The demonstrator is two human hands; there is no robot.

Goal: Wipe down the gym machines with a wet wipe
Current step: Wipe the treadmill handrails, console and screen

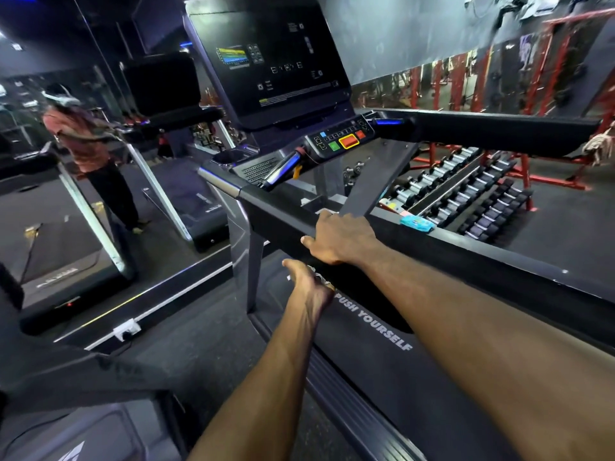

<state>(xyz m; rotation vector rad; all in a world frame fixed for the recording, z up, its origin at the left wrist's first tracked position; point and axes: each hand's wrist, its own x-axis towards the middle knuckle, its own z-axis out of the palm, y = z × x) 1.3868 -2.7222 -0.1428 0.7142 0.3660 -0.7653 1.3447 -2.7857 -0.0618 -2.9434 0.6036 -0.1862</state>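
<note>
A black treadmill handrail [432, 247] carries a turquoise wipe packet [416, 223]; at 12 o'clock, the console [341, 139] shows green, red and yellow-edged orange buttons.

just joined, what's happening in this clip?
A person is cleaning a treadmill in a gym. The right hand rests on top of the near handrail, fingers curled over its far edge; a bit of white shows at the fingertips, possibly the wipe. The left hand is lower, against the side of the same rail, with something whitish under it. A blue wipe pack sits further along the rail. The console is untouched right now.
</note>
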